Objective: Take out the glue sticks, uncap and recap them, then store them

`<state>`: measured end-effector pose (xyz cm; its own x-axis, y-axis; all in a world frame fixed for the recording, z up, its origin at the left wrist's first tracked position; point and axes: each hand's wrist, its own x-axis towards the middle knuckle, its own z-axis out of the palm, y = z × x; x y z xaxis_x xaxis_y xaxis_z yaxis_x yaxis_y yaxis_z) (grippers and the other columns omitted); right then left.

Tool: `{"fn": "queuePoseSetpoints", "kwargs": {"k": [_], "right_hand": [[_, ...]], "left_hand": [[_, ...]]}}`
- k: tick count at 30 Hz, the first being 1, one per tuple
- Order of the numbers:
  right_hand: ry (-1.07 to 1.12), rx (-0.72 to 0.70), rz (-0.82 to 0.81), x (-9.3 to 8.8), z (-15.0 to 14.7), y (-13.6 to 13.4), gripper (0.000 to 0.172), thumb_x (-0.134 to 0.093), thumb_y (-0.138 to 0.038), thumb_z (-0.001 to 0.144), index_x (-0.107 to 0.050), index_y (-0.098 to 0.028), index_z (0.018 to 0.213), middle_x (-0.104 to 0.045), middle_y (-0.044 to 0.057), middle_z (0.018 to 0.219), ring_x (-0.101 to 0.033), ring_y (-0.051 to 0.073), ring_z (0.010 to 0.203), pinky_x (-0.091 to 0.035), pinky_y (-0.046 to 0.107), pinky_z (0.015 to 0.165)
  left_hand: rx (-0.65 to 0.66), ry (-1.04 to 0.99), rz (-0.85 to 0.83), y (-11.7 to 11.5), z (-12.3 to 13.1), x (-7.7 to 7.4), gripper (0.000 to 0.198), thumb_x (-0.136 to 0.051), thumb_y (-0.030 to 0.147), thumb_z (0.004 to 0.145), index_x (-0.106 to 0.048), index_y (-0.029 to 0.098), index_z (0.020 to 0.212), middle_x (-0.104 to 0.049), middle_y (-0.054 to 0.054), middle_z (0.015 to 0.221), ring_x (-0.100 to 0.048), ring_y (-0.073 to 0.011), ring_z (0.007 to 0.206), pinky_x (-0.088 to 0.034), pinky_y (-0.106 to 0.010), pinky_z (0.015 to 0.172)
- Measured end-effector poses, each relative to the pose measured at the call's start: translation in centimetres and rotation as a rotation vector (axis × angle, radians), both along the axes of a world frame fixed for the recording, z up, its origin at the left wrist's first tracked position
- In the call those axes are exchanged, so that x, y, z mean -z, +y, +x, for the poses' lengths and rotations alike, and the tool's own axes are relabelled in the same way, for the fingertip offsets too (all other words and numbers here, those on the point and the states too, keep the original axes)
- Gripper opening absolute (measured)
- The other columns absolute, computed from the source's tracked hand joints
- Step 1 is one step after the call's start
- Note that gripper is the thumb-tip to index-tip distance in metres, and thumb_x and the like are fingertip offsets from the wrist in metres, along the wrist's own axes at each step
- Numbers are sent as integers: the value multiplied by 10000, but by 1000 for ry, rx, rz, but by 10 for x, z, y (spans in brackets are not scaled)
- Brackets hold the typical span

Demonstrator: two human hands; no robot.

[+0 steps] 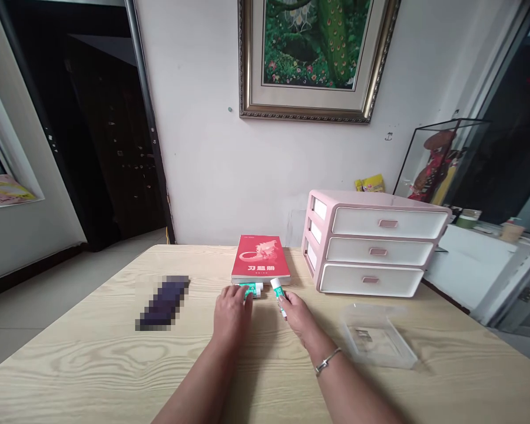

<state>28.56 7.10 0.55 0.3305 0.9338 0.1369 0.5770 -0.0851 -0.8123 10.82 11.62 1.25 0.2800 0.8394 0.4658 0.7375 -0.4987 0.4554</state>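
My right hand (297, 315) is closed round a green-and-white glue stick (277, 288), its white cap tilted up and away from me. Beside it, my left hand (232, 309) has its fingers curled over another green-and-white glue stick (252, 290), which lies sideways at the front edge of a red book (260, 259). The fingers hide part of that stick, and whether more than one lies there I cannot tell. The book rests flat on the wooden table, with white lettering and a pale drawing on its cover.
A pink-and-white three-drawer box (377, 250) stands at the back right of the table (115, 377). In front of it sits a clear plastic case (380, 344) with its lid raised. A dark, pixelated object (164, 303) lies to the left. A framed picture (313, 59) hangs on the wall.
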Motion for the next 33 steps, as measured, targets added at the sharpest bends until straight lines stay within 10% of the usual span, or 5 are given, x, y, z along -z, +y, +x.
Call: {"fn": "queuePoseSetpoints", "kwargs": {"k": [6,12,21,33], "right_hand": [[767,-426,81,-14,-15,-16,492,-630,-541,808,-616,-160,1118,-700,100,982,-654,229,932,-483,337,805],[764,-587,36,-22,-18,-24,447,-615,-499,827,-635,-185,1144,-695,90,1043,-639,244,1018,-482,387,882],[527,-136,93,-9,-18,-13,501,-431,-630,869,-626,-178,964,-595,2,636,-544,151,512,-343,230,398],[182,-51,158,5,-24,-7,275,-467,-421,879,-565,-214,727,-591,3,683,-540,168,680,-381,255,603]], "left_hand": [[352,-421,-264,-23,10,10,533,-500,505,921,-508,190,1351,-602,-123,1229,-633,-208,950,-533,-303,727],[499,-444,-358,-26,8,6,421,-469,472,948,-539,220,1279,-677,-76,1090,-644,-209,978,-523,-306,814],[335,-92,-140,-27,-2,3,395,-420,323,942,-461,200,1315,-636,-103,1204,-638,-237,1024,-475,-309,829],[267,286,-139,-45,10,-10,206,-474,341,954,-574,220,1088,-680,-74,1034,-673,-241,887,-414,-275,685]]}}
